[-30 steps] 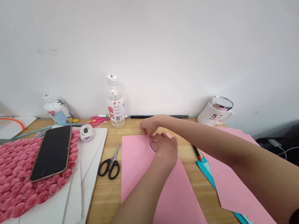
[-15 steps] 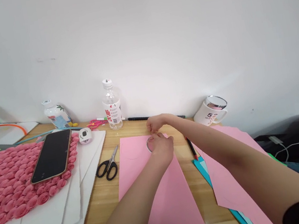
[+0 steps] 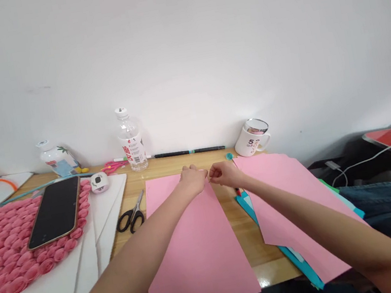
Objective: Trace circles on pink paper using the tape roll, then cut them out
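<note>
A sheet of pink paper [image 3: 197,246] lies lengthwise before me. My left hand [image 3: 193,179] is over its far right corner, fingers bent and pressing down on a small round ring [image 3: 201,193]. Only a bit of the ring's pale edge shows below the hand. Just right of it, at the paper's edge, my right hand [image 3: 224,174] has its fingers pinched together. What they hold, if anything, is too small to make out. Black-handled scissors [image 3: 132,216] lie left of the paper.
Pink sheets [image 3: 294,200] rest on a blue folder [image 3: 301,266] at right, near a white mug [image 3: 252,139]. A water bottle [image 3: 132,142] and black pens [image 3: 189,152] line the wall. Left, a phone [image 3: 54,212] lies on pink paper roses [image 3: 8,248].
My right hand has moved from the far side of the ring round to its right side. My left hand now covers more of the ring. The view has shifted to the right.
</note>
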Available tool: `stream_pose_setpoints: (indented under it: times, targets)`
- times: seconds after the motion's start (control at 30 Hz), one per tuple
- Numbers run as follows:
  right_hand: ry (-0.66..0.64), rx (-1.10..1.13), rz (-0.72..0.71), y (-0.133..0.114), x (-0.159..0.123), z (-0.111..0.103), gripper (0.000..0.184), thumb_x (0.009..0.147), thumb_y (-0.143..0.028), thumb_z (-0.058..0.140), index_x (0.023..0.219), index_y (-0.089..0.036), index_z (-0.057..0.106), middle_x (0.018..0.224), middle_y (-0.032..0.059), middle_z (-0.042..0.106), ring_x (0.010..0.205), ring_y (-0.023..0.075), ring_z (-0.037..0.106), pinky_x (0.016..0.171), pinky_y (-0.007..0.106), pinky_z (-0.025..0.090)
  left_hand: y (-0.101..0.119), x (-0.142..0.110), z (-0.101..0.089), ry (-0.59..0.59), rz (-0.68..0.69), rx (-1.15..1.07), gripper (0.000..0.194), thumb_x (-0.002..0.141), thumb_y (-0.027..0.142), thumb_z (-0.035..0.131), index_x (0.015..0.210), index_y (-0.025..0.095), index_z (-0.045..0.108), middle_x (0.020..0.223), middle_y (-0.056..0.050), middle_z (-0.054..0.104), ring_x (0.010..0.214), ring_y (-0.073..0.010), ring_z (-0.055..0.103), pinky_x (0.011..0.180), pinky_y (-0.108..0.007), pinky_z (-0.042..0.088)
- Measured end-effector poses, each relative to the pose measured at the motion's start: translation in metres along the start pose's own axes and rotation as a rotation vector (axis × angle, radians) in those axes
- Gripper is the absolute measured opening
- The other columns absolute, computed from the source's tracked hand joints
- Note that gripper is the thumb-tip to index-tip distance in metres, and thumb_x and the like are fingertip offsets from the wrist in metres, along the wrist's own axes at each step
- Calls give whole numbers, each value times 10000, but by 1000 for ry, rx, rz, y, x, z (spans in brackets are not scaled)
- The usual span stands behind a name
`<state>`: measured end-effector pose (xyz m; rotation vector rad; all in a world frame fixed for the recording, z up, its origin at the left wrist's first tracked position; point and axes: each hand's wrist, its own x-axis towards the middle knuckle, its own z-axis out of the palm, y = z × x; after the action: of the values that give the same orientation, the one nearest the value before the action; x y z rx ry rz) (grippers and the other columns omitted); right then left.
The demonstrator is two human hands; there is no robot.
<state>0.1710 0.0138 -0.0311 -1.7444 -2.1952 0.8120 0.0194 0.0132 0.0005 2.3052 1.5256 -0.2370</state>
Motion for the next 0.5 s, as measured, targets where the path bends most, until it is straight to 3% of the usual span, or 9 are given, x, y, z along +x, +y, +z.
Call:
stream_pose_setpoints:
  times: [0.13, 0.23, 0.37, 0.5]
  targets:
    - [259, -19, -157, -17, -54, 48, 115, 762, -80, 479, 797, -169, 543, 737, 14, 631, 658, 115, 591, 595, 208, 451, -1, 0, -5, -10, -3, 88, 363, 717, 188, 598, 1077, 238, 593, 1140, -142, 515, 1082, -322, 465, 806, -376, 407]
    - [261, -389, -353, -37, -70, 75, 190, 790, -30, 408, 814, -161, 543, 787, 49, 624, 615, 134, 558, 539, 234, 423, -2, -1, -7, -22, -22, 125, 452, 639, 164, 657, 1078, 251, 593, 1153, -132, 507, 1055, -316, 493, 767, -345, 423]
    - [189, -732, -534, -67, -57, 93, 299, 762, 49, 352, 917, -92, 564, 826, 137, 626, 636, 182, 575, 471, 259, 406, -1, -1, -12, -38, -48, 164, 539, 565, 152, 706, 1084, 237, 591, 1178, -135, 502, 1060, -321, 509, 760, -335, 440]
    - [242, -810, -509, -96, -33, 104, 359, 751, 61, 366, 1023, -37, 580, 944, 208, 642, 781, 242, 620, 567, 321, 486, 2, -2, -18, -46, -46, 178, 595, 535, 169, 726, 1104, 254, 573, 1171, -112, 531, 1059, -302, 532, 780, -333, 454]
